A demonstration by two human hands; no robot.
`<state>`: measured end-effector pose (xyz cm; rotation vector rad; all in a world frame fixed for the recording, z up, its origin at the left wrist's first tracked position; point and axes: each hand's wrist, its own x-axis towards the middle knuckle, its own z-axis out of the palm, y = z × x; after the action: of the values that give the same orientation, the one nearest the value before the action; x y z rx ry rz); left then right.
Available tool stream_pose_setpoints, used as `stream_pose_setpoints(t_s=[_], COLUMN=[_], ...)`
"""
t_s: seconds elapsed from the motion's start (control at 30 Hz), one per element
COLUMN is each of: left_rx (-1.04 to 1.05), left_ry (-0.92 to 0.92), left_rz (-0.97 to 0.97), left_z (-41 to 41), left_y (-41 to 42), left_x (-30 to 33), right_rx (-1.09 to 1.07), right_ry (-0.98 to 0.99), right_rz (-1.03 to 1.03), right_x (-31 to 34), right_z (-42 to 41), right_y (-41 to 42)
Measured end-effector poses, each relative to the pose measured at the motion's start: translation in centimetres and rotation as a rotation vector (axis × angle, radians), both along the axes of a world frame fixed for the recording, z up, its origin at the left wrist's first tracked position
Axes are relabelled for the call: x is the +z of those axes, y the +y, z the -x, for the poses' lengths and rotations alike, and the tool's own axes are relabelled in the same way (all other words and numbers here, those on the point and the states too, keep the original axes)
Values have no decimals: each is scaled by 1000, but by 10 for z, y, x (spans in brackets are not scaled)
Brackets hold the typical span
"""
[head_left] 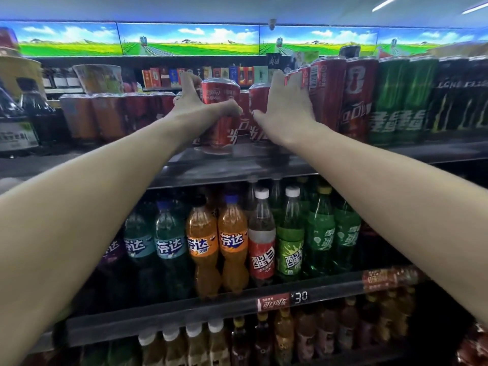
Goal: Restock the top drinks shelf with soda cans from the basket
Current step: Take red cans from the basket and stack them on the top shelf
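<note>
Both my arms reach up to the top drinks shelf (237,167). My left hand (196,107) grips a red cola can (220,120) that stands near the shelf's front edge, thumb across its front and fingers round its left side. My right hand (286,107) holds a second red cola can (257,101) just to the right, thumb on its front, fingers spread over its right side. Another red can shows between and behind the two. The basket is not in view.
Tall red cola cans (356,99), then green (401,101) and black cans (459,96), fill the shelf to the right. Orange and red cans (111,114) line the left. Below, a shelf (211,310) carries soda bottles (232,241), with more bottles lower still.
</note>
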<state>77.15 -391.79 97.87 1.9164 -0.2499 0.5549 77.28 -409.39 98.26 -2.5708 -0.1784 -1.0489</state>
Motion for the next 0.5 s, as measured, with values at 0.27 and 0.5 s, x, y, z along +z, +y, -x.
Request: stream_pose_setpoints(t_s=[0.27, 0.5], left_rx=[-28, -79], left_ry=[41, 44], left_rz=[-82, -47], left_z=[-2, -8], left_y=[7, 8], left_x=[0, -1], right_rx=[22, 66], right_ry=[-96, 133], right_rz=[-83, -21], right_x=[-8, -2], right_z=[1, -2], right_y=[-1, -2])
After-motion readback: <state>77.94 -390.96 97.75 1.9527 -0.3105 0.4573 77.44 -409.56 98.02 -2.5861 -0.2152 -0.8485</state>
